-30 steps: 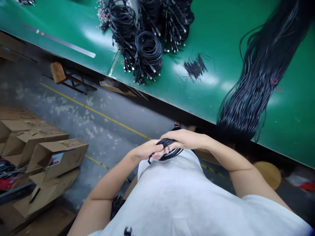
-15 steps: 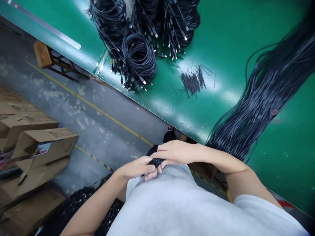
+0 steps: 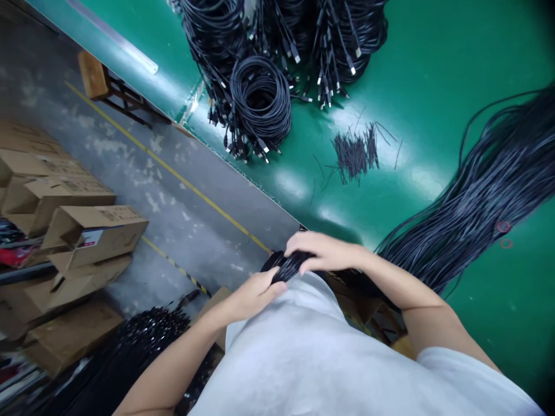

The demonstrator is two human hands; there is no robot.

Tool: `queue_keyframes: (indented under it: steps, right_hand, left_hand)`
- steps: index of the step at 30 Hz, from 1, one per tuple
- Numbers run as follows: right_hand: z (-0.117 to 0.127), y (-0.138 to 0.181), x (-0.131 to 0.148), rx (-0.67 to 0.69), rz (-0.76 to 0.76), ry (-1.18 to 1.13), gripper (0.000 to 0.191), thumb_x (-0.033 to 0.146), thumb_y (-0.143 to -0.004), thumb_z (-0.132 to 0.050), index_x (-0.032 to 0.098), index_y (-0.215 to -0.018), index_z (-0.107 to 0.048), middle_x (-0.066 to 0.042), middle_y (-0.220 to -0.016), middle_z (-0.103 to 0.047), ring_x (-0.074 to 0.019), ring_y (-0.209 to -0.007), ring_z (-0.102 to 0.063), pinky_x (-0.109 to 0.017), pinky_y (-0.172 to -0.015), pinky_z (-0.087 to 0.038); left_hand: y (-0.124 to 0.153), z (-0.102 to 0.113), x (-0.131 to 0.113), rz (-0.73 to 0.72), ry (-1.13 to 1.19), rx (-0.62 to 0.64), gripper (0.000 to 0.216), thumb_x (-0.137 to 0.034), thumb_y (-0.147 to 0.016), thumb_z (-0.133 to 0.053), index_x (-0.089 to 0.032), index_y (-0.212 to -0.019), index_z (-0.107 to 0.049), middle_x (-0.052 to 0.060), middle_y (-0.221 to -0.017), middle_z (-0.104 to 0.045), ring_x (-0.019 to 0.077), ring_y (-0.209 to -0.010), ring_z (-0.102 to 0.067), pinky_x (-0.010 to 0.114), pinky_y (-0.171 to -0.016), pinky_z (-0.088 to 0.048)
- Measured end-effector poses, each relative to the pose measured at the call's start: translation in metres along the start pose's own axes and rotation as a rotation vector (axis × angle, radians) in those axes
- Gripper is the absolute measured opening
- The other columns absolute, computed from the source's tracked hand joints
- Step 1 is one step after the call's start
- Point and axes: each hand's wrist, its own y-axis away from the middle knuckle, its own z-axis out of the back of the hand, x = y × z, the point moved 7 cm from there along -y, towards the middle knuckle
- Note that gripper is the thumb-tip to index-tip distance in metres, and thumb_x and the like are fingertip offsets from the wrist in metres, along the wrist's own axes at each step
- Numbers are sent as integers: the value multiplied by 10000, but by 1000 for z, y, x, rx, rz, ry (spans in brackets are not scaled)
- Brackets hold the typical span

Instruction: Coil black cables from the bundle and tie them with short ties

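Observation:
Close to my shirt front, a coil of black cable (image 3: 289,267) runs between my two hands. My left hand (image 3: 256,293) is closed round its near left part, thumb on top. At its right end, my right hand (image 3: 321,251) curls its fingers and thumb over the strands. The far side of this coil is mostly hidden by my hands. On the green table ahead lie a finished-looking round cable coil (image 3: 237,95) with USB plugs and a scatter of short black ties (image 3: 353,153).
Stacked cable coils (image 3: 212,34) fill the table's far side. Long loose black cables (image 3: 472,202) spread at right. Cardboard boxes (image 3: 102,234) and a wooden stool (image 3: 93,75) stand on the floor at left. More black cables (image 3: 143,335) hang at lower left.
My hands have moved slightly apart, showing more of the cable between them. My right hand has shifted right and up. The camera view has turned a little.

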Motion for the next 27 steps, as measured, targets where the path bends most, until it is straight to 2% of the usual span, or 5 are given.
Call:
queue_keyframes:
  steps: [3,6,16,21,27]
  right_hand:
    - [110,60,-119,-620,-894,210,389,489,-915,-551,121,-997,-645,-92,-1011,-652,-120,-895,-513,-243,-831,-381]
    - [181,123,-192,-866,-1265,324,413,341,-961,-464,-8,-1150,-575,-255,-1194,-575,-148,-973,-496,-306,-871,-349]
    - [201,152,-231,-955,-1330,320,92,120,-781,-530,91,-782,-618,-170,-858,-651,-253,-877,-621,-347,-822,-434]
    - [149,143,-175,-867,-1079,160,148,215,-850,-506,131,-932,-597,-63,-836,-649,-144,-749,-599,-282,-759,-478]
    - [-40,96,-52,-490,-572,-600,349,429,-773,-696,173,-1010,-672,-20,-795,-642,-115,-624,-571,-257,-582,-487]
  left_hand:
    - [0,-8,14,20,265,-53,373,-533,-974,-353,-195,-837,-433,-63,-569,-446,87,-520,-392,240,-578,-370]
    - [-5,-10,26,42,477,-152,415,-607,-929,-421,-203,-836,-413,-96,-533,-349,71,-473,-312,223,-512,-328]
    - [-26,17,32,28,319,-321,486,-598,-960,-332,-161,-986,-544,-49,-659,-407,94,-584,-359,241,-590,-321]
    - [-31,24,15,-16,262,-312,452,-566,-949,-364,-159,-994,-556,-51,-657,-411,106,-608,-377,253,-647,-351]
    - [-33,18,-16,-109,180,-276,367,-450,-989,-299,-164,-964,-528,-53,-649,-408,99,-614,-383,248,-660,-360]
